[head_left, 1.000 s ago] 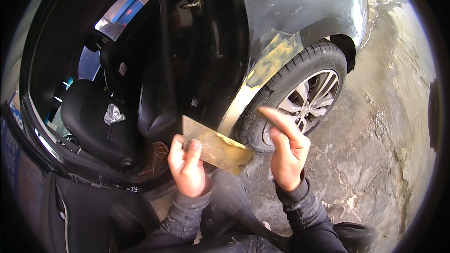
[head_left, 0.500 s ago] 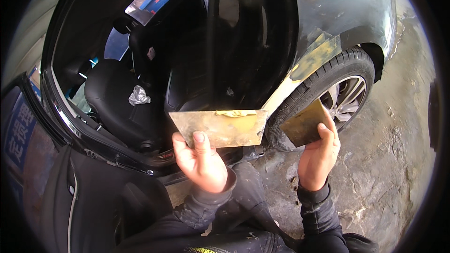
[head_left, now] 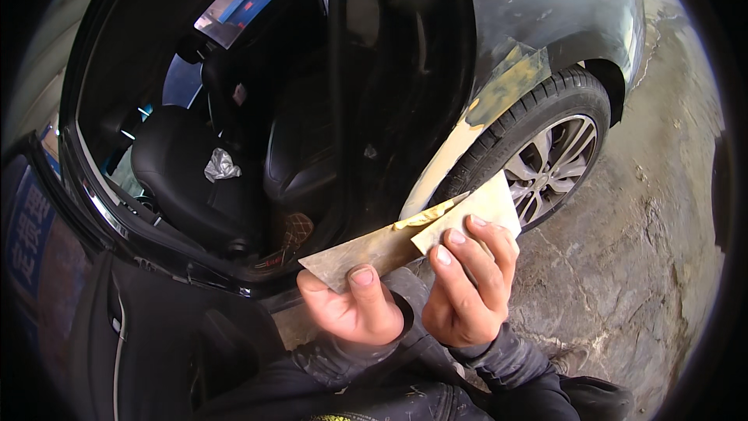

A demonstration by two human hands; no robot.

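Note:
My left hand (head_left: pixel 351 313) is closed on a flat, thin putty plate (head_left: pixel 358 255), thumb on its face. Soft yellow putty (head_left: pixel 421 217) clings along the upper edge of that plate. In my right hand (head_left: pixel 471 292) is a second flat sheet, a putty spreader (head_left: pixel 485 204), pinched with the fingertips on its face. The spreader lies over the right end of the plate, next to the putty, and hides that end. Beyond both stands the car's fender edge (head_left: pixel 446 148), coated with pale yellow filler.
A tyre and alloy wheel (head_left: pixel 541 171) stand right beside the spreader. The car's cabin opens at left, with a black seat (head_left: pixel 167 148) and a crumpled silvery wad (head_left: pixel 222 165). A dark door panel (head_left: pixel 164 327) is at lower left. Stained concrete floor (head_left: pixel 623 265) lies at right.
My right hand has moved left and turned, bringing the spreader onto the plate's right end by the putty. The plate now tilts up to the right. The view has shifted slightly.

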